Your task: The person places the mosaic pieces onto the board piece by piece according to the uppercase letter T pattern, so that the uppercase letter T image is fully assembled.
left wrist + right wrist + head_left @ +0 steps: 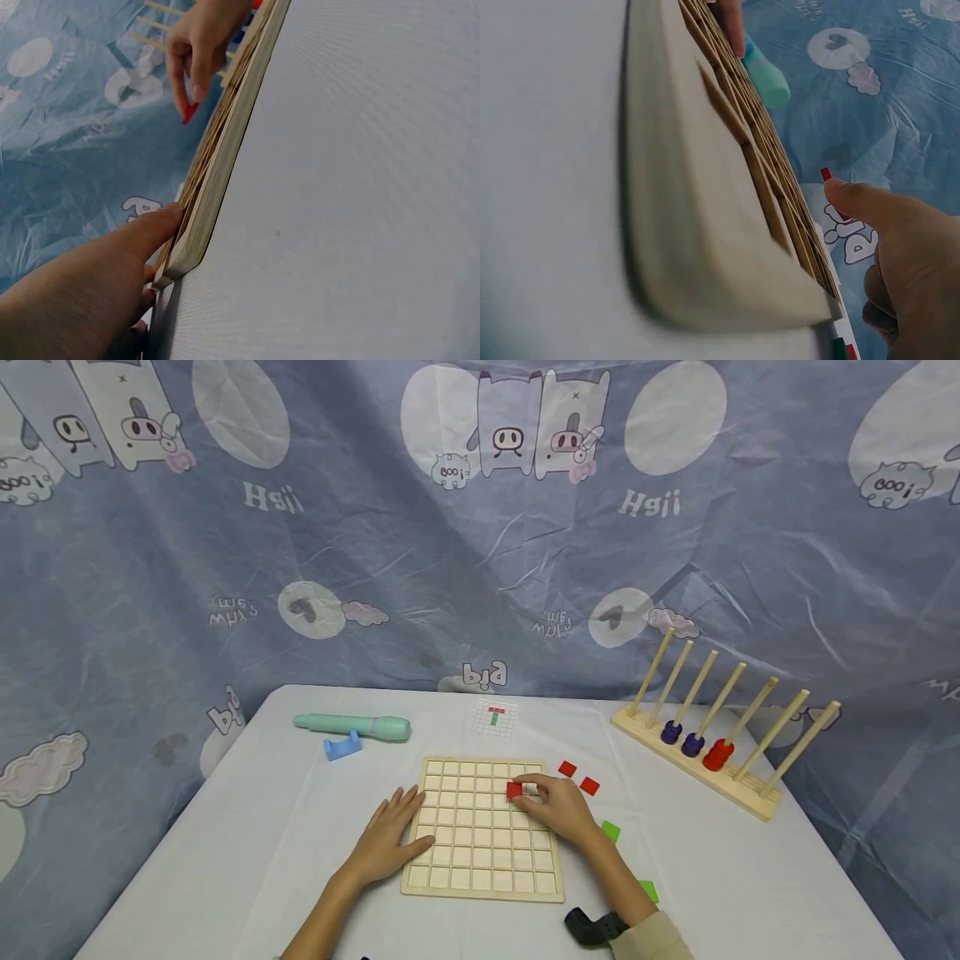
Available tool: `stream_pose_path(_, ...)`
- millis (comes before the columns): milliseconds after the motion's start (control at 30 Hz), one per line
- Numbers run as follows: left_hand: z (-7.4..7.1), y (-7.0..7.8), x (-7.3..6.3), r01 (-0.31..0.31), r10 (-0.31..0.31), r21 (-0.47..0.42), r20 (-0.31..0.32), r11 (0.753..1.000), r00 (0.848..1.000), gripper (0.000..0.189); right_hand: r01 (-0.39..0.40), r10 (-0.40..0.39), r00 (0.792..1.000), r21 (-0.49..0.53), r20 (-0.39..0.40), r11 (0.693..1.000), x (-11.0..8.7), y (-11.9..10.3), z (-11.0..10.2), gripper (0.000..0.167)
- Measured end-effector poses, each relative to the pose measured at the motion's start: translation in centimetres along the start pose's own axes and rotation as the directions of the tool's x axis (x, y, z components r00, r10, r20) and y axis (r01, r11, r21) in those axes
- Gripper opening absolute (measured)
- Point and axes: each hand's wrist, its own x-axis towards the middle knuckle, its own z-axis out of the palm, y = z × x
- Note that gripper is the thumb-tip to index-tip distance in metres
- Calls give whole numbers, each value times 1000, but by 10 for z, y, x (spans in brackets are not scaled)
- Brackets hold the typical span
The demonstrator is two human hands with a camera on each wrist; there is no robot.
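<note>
My right hand (558, 808) pinches a small red square tile (513, 790) between thumb and fingers, over the upper right part of a wooden grid board (480, 894). In the left wrist view the tile (190, 113) hangs from the fingertips, standing above the board's surface. My left hand (386, 842) rests at the board's left edge with fingers spread and the thumb reaching onto the grid. Two more red tiles (589, 786) lie just right of the board. Green tiles (611, 832) lie near my right forearm, which partly covers them.
Behind the board lies a card (495, 718) with a red and green T pattern on a grid. A mint-green tube (352, 726) and a blue cradle (342, 746) are at back left. A wooden peg stand (738, 786) with blue and red rings stands at right. A patterned curtain (480, 543) hangs behind.
</note>
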Motion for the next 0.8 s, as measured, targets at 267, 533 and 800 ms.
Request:
stream_pose_path(267, 0, -2, 0, -1, 1, -10, -3, 1000, 1000, 78, -26, 26, 999, 14, 39, 1000, 19, 0, 13, 30)
stream_pose_path(533, -2, -1, 1, -10, 10, -7, -18, 1000, 1000, 77, -28, 28, 997, 0, 69, 1000, 22, 0, 14, 29)
stream_pose_path(800, -1, -1, 1, -6, 6, -4, -3, 1000, 1000, 77, -56, 57, 997, -33, 57, 998, 21, -2, 16, 31)
